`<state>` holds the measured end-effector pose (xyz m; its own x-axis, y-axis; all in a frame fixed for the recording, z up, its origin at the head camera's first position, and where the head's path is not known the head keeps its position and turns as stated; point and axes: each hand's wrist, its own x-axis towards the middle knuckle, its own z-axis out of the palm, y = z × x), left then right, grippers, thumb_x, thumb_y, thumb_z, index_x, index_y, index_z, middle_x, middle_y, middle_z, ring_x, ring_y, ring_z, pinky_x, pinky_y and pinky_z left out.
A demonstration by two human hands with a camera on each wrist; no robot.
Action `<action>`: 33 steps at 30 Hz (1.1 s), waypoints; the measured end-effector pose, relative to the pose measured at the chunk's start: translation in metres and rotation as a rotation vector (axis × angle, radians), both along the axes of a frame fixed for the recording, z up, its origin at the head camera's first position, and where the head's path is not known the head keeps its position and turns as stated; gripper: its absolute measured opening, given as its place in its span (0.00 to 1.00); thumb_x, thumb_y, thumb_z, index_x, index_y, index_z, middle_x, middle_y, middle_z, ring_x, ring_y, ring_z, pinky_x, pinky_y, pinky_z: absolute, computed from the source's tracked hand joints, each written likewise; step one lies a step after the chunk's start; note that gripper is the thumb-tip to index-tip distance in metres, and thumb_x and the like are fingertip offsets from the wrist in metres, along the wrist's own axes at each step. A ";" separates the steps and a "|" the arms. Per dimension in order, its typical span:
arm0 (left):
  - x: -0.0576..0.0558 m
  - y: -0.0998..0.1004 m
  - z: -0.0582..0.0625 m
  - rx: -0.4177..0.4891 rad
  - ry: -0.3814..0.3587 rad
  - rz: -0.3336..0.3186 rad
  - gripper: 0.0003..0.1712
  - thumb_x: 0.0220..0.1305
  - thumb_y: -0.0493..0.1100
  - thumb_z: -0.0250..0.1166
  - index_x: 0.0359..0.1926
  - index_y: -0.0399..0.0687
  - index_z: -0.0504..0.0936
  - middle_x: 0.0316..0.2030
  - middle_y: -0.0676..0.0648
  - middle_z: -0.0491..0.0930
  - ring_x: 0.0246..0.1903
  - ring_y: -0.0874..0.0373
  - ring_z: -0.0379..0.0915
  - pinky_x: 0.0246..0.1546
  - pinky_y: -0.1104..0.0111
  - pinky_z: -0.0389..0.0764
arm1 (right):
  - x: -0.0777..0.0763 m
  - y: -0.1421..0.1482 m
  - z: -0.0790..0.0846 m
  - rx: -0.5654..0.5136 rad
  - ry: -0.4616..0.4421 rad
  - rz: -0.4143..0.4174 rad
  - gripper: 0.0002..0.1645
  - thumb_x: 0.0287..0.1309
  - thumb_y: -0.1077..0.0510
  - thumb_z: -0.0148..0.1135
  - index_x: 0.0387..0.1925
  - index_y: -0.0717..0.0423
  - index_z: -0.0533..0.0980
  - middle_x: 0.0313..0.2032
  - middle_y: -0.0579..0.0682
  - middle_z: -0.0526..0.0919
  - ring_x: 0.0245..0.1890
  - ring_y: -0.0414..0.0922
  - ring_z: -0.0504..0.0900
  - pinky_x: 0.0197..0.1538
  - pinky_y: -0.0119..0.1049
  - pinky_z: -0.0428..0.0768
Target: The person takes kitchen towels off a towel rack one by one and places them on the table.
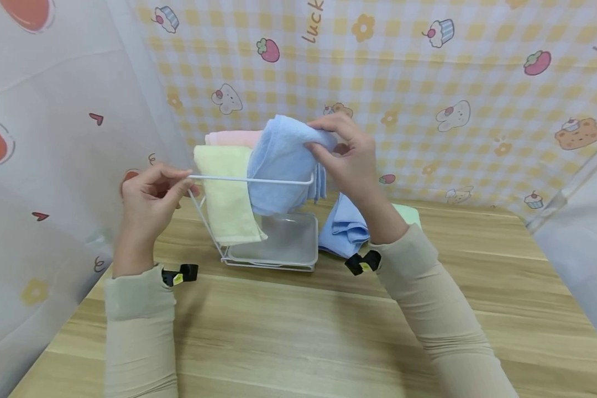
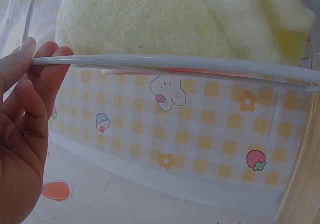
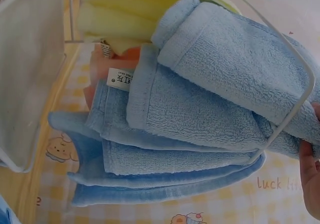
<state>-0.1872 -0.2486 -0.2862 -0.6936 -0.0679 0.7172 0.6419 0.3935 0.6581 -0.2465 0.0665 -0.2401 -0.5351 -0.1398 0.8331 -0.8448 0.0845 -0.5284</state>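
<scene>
A white wire rack [image 1: 206, 221] stands on the table. My left hand [image 1: 151, 190] pinches the left end of its front bar [image 2: 150, 60] between thumb and fingers. A light-blue towel [image 1: 283, 160] hangs in folds at the right end of the rack, its upper part raised above the front bar. My right hand [image 1: 345, 152] pinches this towel near its top right; in the right wrist view only the edge of that hand shows beside the folds. Left of it hangs a pale-yellow towel [image 1: 226, 193], with a pink towel [image 1: 234, 138] partly hidden behind.
A translucent tray [image 1: 291, 240] lies at the base of the rack. To its right on the wooden table [image 1: 298, 326] are a crumpled blue cloth [image 1: 343, 226] and a mint-green cloth [image 1: 407, 214], partly hidden by the right forearm. A checked curtain [image 1: 403, 88] hangs behind.
</scene>
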 end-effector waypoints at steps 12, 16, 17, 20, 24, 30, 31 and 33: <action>-0.002 0.001 0.001 0.064 0.020 -0.068 0.05 0.57 0.20 0.65 0.35 0.25 0.83 0.24 0.57 0.86 0.22 0.67 0.81 0.21 0.81 0.73 | -0.002 0.008 0.005 -0.173 -0.004 0.014 0.14 0.51 0.76 0.67 0.42 0.75 0.80 0.44 0.63 0.84 0.43 0.44 0.82 0.41 0.31 0.87; -0.001 0.001 0.000 0.065 0.016 -0.065 0.08 0.56 0.19 0.65 0.35 0.29 0.85 0.23 0.57 0.85 0.21 0.67 0.81 0.18 0.81 0.69 | -0.003 0.011 0.004 -0.179 0.006 0.019 0.14 0.52 0.75 0.68 0.42 0.76 0.80 0.43 0.53 0.85 0.44 0.45 0.83 0.43 0.33 0.87; -0.001 0.001 0.000 0.066 0.012 -0.064 0.07 0.56 0.19 0.65 0.35 0.28 0.84 0.23 0.57 0.85 0.21 0.67 0.81 0.19 0.81 0.70 | -0.003 0.012 0.004 -0.184 0.008 0.018 0.14 0.52 0.75 0.68 0.42 0.76 0.80 0.43 0.50 0.85 0.44 0.45 0.83 0.43 0.33 0.87; -0.001 0.002 0.000 0.070 0.003 -0.065 0.05 0.57 0.20 0.65 0.35 0.25 0.83 0.24 0.57 0.85 0.22 0.67 0.81 0.20 0.81 0.72 | -0.002 0.013 0.004 -0.214 0.009 0.015 0.14 0.51 0.75 0.68 0.42 0.77 0.79 0.43 0.43 0.85 0.44 0.45 0.83 0.42 0.33 0.87; -0.002 0.003 0.000 0.071 0.010 -0.075 0.04 0.57 0.21 0.65 0.36 0.23 0.82 0.24 0.57 0.86 0.22 0.66 0.81 0.20 0.80 0.71 | -0.002 0.015 0.005 -0.268 0.008 -0.002 0.14 0.51 0.75 0.68 0.41 0.77 0.79 0.42 0.40 0.85 0.42 0.45 0.83 0.40 0.31 0.87; -0.001 0.004 0.002 0.049 0.034 -0.070 0.04 0.57 0.20 0.64 0.35 0.23 0.82 0.24 0.59 0.85 0.22 0.67 0.81 0.24 0.81 0.77 | -0.003 0.018 0.006 -0.308 0.009 -0.018 0.13 0.51 0.75 0.68 0.40 0.76 0.80 0.39 0.39 0.84 0.39 0.45 0.82 0.38 0.31 0.87; -0.001 0.004 0.002 0.043 0.039 -0.070 0.04 0.57 0.19 0.64 0.35 0.22 0.82 0.24 0.60 0.85 0.22 0.67 0.81 0.25 0.80 0.78 | -0.003 0.018 0.006 -0.321 0.003 -0.019 0.12 0.50 0.75 0.68 0.39 0.75 0.81 0.39 0.40 0.84 0.39 0.45 0.82 0.37 0.31 0.87; 0.000 0.003 0.002 0.034 0.047 -0.066 0.04 0.57 0.19 0.64 0.35 0.21 0.81 0.24 0.61 0.85 0.22 0.68 0.81 0.25 0.80 0.79 | -0.003 0.020 0.006 -0.355 -0.021 -0.018 0.11 0.50 0.74 0.68 0.38 0.68 0.83 0.38 0.42 0.84 0.38 0.44 0.81 0.39 0.31 0.87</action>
